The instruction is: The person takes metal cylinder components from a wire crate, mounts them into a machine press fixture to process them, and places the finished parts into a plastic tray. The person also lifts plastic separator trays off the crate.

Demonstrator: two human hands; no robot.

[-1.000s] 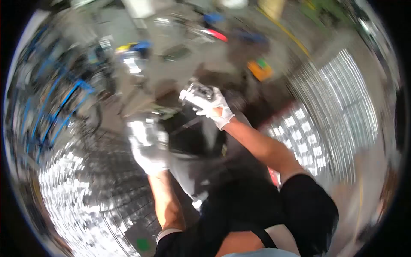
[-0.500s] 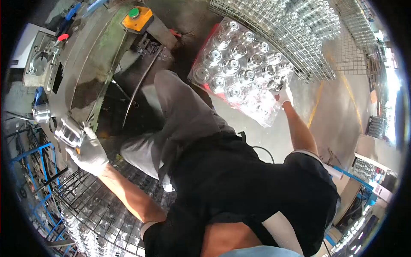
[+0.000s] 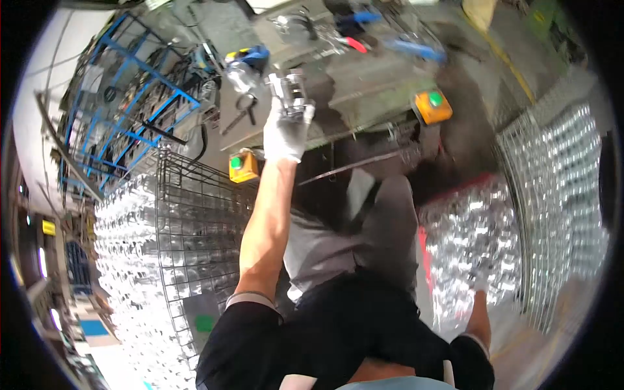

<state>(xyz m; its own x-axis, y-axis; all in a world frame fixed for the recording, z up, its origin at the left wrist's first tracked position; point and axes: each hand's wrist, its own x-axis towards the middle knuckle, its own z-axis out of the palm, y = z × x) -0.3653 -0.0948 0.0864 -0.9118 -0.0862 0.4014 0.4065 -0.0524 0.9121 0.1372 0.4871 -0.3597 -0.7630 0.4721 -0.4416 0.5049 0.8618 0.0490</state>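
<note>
A white glove covers my left hand (image 3: 286, 130), whose fingers are wrapped round a shiny metal part (image 3: 288, 91) above the workbench (image 3: 370, 94). On the right, my right hand (image 3: 480, 283) is at the stack of shiny clear-looking parts (image 3: 471, 240) beside my leg. Its fingers are blurred among the parts, so whether it grips one is hidden. Another shiny cylindrical piece (image 3: 242, 77) sits on the bench, left of my left hand.
Orange boxes with green buttons stand at the bench's front, one left (image 3: 244, 167) and one right (image 3: 433, 107). A wire cage (image 3: 195, 221) of shiny parts is at left, another (image 3: 552, 195) at right. A blue rack (image 3: 136, 84) stands back left. Red-handled clamp (image 3: 354, 44) lies behind.
The view has swung back toward the bench. My left hand, still round a metal part, is now over the bench, while my right hand remains at the stack on the right.
</note>
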